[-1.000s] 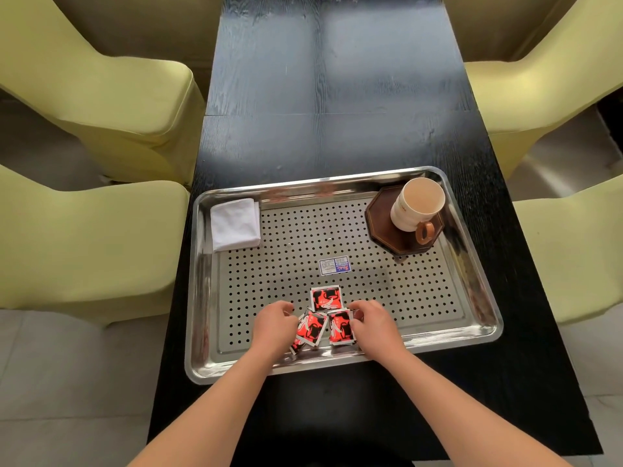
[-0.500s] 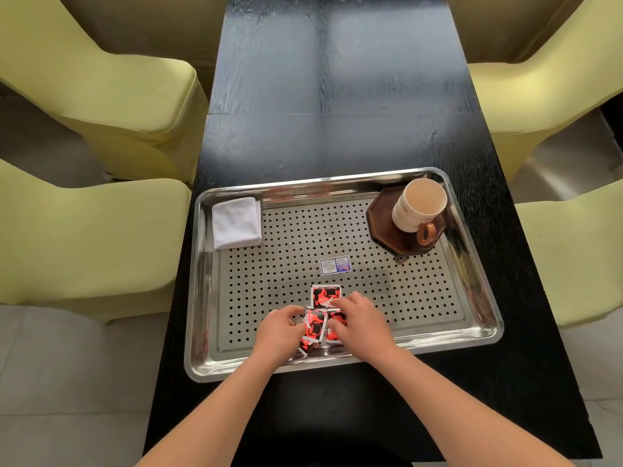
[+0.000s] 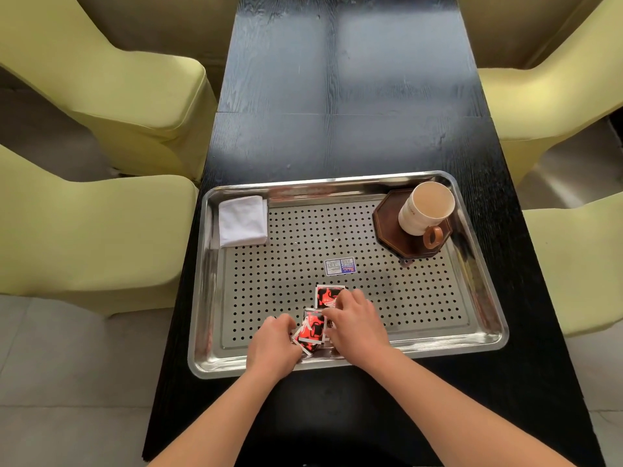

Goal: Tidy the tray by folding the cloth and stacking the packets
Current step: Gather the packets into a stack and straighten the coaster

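A perforated steel tray (image 3: pixel 488 291) lies on the black table. A folded white cloth (image 3: pixel 242 220) sits in its far left corner. Near the tray's front edge lie several red-and-black packets (image 3: pixel 312 328), bunched together between my hands. One more packet (image 3: pixel 326 295) lies flat just beyond them. My left hand (image 3: pixel 274 347) curls its fingers against the left side of the bunch. My right hand (image 3: pixel 354 323) covers the right side, fingers bent onto the packets and touching the farther one. Part of the bunch is hidden under my right hand.
A cream mug (image 3: pixel 425 207) with a brown handle stands on a dark octagonal coaster (image 3: pixel 391 227) in the tray's far right corner. A small blue-and-white label (image 3: pixel 339 266) is on the tray floor. Yellow-green chairs (image 3: pixel 101 82) flank the narrow table (image 3: pixel 337 96) on both sides.
My hands have drawn closer together, pushing the loose packets into a tighter bunch. My right hand has slid left and forward over the packets.
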Motion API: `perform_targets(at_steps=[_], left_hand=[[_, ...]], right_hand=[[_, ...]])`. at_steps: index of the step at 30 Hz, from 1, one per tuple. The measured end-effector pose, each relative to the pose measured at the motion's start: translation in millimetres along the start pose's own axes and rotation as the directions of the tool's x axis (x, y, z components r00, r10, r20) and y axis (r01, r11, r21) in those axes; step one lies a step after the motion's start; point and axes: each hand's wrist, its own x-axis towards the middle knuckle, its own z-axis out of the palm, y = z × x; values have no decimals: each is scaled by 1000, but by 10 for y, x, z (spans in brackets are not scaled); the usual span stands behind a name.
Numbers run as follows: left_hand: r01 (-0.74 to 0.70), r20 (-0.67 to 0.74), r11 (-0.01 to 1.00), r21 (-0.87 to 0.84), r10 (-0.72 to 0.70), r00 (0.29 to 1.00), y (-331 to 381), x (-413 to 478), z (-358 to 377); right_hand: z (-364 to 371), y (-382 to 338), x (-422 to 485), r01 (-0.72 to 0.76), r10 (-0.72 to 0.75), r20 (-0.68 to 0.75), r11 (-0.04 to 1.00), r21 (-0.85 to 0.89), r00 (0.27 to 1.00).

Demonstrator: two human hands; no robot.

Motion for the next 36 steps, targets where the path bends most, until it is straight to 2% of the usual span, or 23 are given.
perform_targets(at_steps=[4, 9, 11, 14, 16, 18, 21, 24, 27, 30, 33, 36], left_hand=[[-48, -16, 995, 83, 50, 999, 51, -26, 3], [32, -13, 996, 89, -31, 999, 63, -33, -24], [67, -6, 990, 123, -66, 998, 50, -34, -44], [64, -12, 990, 129, -63, 998, 36, -44, -56], [16, -57, 999, 39, -14, 998, 21, -27, -58], [-109, -55, 994, -19, 108, 993, 7, 39, -53], [-342, 78, 933, 115, 334, 939, 71, 176, -100], [-479, 156, 810, 339, 454, 877, 128, 289, -124], [-551, 169, 704, 448, 539, 826, 46, 314, -113], [-603, 175, 641, 475, 602, 779, -88, 317, -129], [-587, 137, 678, 442, 595, 792, -131, 298, -119], [-516, 67, 763, 390, 535, 842, -69, 253, -56]], right_hand=[[57, -70, -42, 79, -79, 7, 995, -53, 997], [95, -158, -27, 90, -90, 7, 996, -22, 996], [50, -135, -36, 31, -29, -18, 996, 80, 999], [-25, 49, -90, -166, 191, -69, 948, 272, 979], [-41, 216, -148, -269, 298, -42, 908, 322, 954], [-35, 330, -205, -310, 323, 5, 902, 302, 946], [-19, 369, -215, -311, 309, 51, 909, 278, 950], [-16, 319, -172, -288, 279, 69, 924, 252, 958], [17, 252, -152, -266, 251, 92, 938, 221, 964], [47, 238, -153, -262, 247, 98, 941, 212, 964], [47, 273, -170, -284, 268, 101, 929, 238, 958], [52, 300, -180, -288, 274, 90, 922, 258, 958]])
